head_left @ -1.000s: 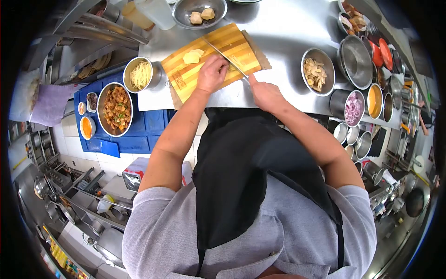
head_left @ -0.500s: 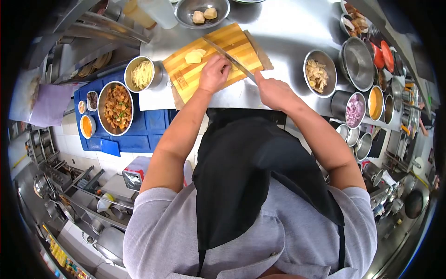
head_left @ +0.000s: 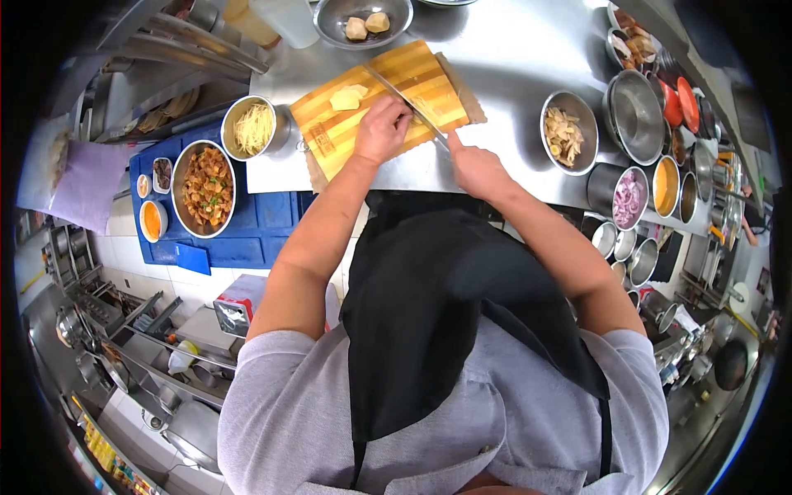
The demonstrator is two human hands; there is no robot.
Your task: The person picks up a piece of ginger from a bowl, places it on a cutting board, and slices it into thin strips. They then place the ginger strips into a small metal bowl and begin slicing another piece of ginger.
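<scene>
My right hand [head_left: 478,172] grips a long kitchen knife [head_left: 410,105] by its handle, with the index finger stretched along it. The blade slants across a striped wooden cutting board [head_left: 318,124], its tip toward the far edge. Curled fingers of my left hand [head_left: 383,130] press on the board just left of the blade. Whatever lies under those fingertips is hidden. Beyond that hand rest pale yellow slices [head_left: 346,99], peeled and flat. Fine pale shreds [head_left: 429,107] lie to the right of the blade.
A metal bowl [head_left: 318,29] with two peeled chunks stands behind the board. At left are a pot [head_left: 280,132] of yellow shreds and a bowl [head_left: 232,198] of stew-like food. To the right sit a bowl [head_left: 590,132] of pale pieces and a container [head_left: 606,191] near chopped onion [head_left: 629,198].
My right hand has drawn the knife slightly back toward me and to the left. My left hand stays nearly in place on the board.
</scene>
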